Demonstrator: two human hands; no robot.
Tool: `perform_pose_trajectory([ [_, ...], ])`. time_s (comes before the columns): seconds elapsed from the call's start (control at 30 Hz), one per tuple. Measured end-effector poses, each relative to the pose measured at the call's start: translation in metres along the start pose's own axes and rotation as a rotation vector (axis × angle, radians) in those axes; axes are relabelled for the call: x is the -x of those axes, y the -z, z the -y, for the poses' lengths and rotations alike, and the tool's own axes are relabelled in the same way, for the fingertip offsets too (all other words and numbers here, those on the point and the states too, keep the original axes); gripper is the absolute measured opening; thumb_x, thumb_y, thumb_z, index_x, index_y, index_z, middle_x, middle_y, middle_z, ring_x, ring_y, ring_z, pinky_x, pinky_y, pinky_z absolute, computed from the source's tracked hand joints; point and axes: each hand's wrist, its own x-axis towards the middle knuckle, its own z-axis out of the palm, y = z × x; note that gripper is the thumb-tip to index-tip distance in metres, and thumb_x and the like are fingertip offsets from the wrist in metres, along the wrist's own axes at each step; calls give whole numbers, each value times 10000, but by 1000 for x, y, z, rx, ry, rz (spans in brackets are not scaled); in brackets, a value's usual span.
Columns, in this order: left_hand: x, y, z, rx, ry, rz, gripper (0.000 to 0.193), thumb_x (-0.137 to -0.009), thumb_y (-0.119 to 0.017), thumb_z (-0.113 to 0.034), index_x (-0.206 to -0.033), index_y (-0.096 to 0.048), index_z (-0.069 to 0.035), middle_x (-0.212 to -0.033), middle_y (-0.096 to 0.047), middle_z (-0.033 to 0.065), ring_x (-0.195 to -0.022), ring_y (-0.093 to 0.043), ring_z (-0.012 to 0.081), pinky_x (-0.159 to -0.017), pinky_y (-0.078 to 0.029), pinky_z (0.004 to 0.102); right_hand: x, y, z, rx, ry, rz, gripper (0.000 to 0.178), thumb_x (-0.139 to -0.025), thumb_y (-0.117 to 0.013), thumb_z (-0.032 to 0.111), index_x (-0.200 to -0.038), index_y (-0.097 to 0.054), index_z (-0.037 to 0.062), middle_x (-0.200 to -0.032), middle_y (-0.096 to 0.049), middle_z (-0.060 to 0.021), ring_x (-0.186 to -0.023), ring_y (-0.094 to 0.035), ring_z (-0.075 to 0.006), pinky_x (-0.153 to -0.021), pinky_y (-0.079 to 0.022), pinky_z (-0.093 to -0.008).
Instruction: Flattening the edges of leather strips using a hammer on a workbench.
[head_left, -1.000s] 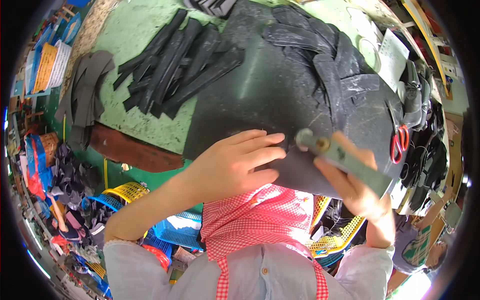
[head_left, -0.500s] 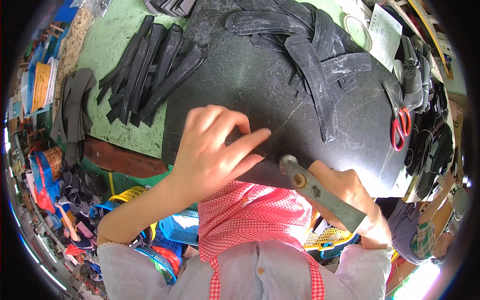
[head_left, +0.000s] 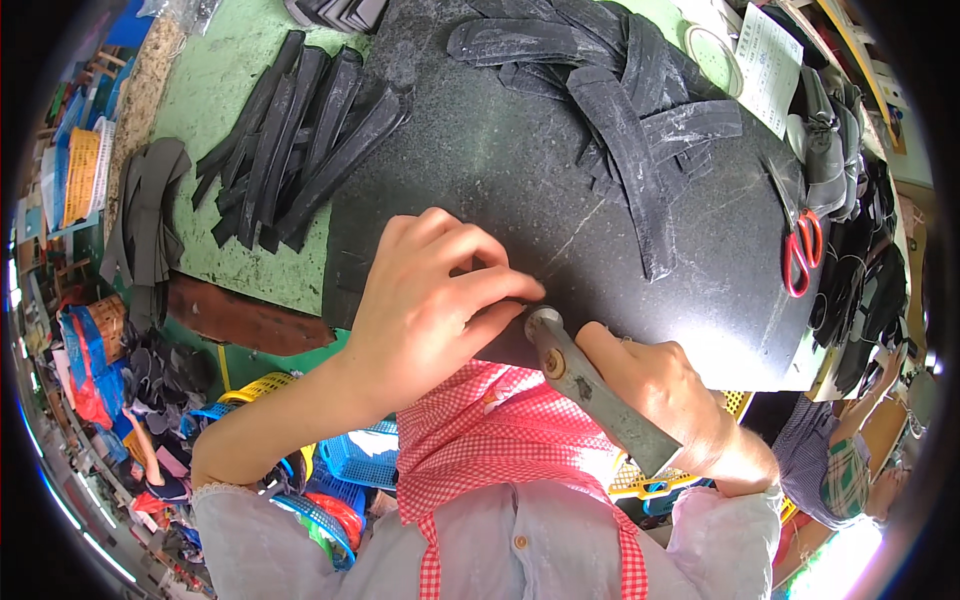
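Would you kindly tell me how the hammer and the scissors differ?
The hammer is in the right hand; the scissors lie on the black mat. The hammer's head is thick and grey; the scissors have slim blades and red handles. Both have metal parts.

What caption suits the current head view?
Right hand grips a hammer beside the left hand at a black mat bearing black strips and scissors.

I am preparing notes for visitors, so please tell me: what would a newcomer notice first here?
The red-and-white checked apron stands out first, at lower middle. Over its upper right, the right hand holds a metal hammer close to the left hand. Red-handled scissors lie toward the dark mat's right side.
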Motion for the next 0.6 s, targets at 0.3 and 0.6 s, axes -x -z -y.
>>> perform_pose_trajectory([
  [0.3, -3, 4, -3, 5, 23, -59, 230, -744, -866, -104, -959, -810, -161, -933, -621, -25, -942, -593, 240, -797, -500, 390, 2, 1, -2, -3, -14, 19, 134, -1016, -614, 85, -1066, -515, 11, -772, -651, -192, -763, -718, -406, -627, -553, -510],
  [0.6, -3, 1, 4, 13, -40, -12, 240, -741, -882, -130, -967, -813, -174, -890, -642, -26, -892, -597, 218, -825, -452, 391, 3, -1, -2, -30, -16, -5, 131, -1017, -616, 82, -1063, -517, 9, -775, -651, -194, -760, -719, -403, -627, -559, -506],
])
